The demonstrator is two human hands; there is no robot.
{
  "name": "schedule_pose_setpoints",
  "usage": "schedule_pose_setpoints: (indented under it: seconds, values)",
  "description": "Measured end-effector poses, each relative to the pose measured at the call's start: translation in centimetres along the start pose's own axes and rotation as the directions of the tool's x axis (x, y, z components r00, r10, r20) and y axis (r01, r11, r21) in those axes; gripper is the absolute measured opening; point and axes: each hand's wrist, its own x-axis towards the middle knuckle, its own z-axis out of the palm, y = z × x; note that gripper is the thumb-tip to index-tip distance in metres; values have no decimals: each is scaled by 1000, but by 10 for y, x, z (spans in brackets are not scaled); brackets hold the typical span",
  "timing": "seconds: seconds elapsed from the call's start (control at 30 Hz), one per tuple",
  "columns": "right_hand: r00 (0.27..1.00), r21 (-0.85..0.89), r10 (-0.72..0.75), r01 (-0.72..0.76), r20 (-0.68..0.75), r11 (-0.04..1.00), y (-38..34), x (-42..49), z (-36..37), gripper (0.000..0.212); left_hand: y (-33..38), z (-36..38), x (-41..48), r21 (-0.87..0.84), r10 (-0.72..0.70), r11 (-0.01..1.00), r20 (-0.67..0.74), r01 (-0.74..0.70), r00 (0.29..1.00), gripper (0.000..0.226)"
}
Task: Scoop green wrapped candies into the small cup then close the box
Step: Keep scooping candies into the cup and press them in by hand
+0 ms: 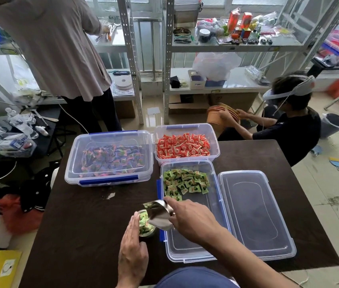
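Green wrapped candies lie heaped at the far end of an open clear box on the dark table. Its clear lid lies flat to the right of the box. My right hand grips a shiny metal scoop, tilted over a small metal cup just left of the box. Green candies sit in the cup. My left hand rests against the cup's near left side, fingers flat, steadying it.
A closed clear box of purple-and-pink candies stands at the back left of the table. An open box of red candies stands behind the green one. One person stands at the shelves on the left; another sits at the right.
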Motion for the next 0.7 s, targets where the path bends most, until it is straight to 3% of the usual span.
schedule_pose_setpoints:
  seconds: [0.2, 0.3, 0.37, 0.43, 0.57, 0.7]
  values:
    - [997, 40, 72, -71, -20, 997, 22, -10, 1, 44, -2, -5, 3, 198, 94, 974, 90, -111, 991, 97]
    - [986, 99, 168, -166, -15, 981, 45, -12, 12, 43, -3, -4, 3, 367, 142, 903, 239, -224, 961, 82]
    - [970, 225, 242, -241, 26, 944, 63, -11, 22, 41, 0, -3, 4, 458, 120, 853, 296, -251, 948, 70]
    - [951, 387, 297, -308, 91, 869, 82, -11, 33, 38, 4, 1, 6, 496, 81, 833, 331, -247, 940, 69]
    - [896, 535, 397, -438, 199, 722, 108, -12, 60, 22, 9, 3, 9, 486, 39, 844, 369, -229, 929, 72]
    - [789, 735, 471, -578, 394, 354, 121, -8, 83, 21, 10, -1, 20, 513, 31, 812, 440, -279, 898, 73]
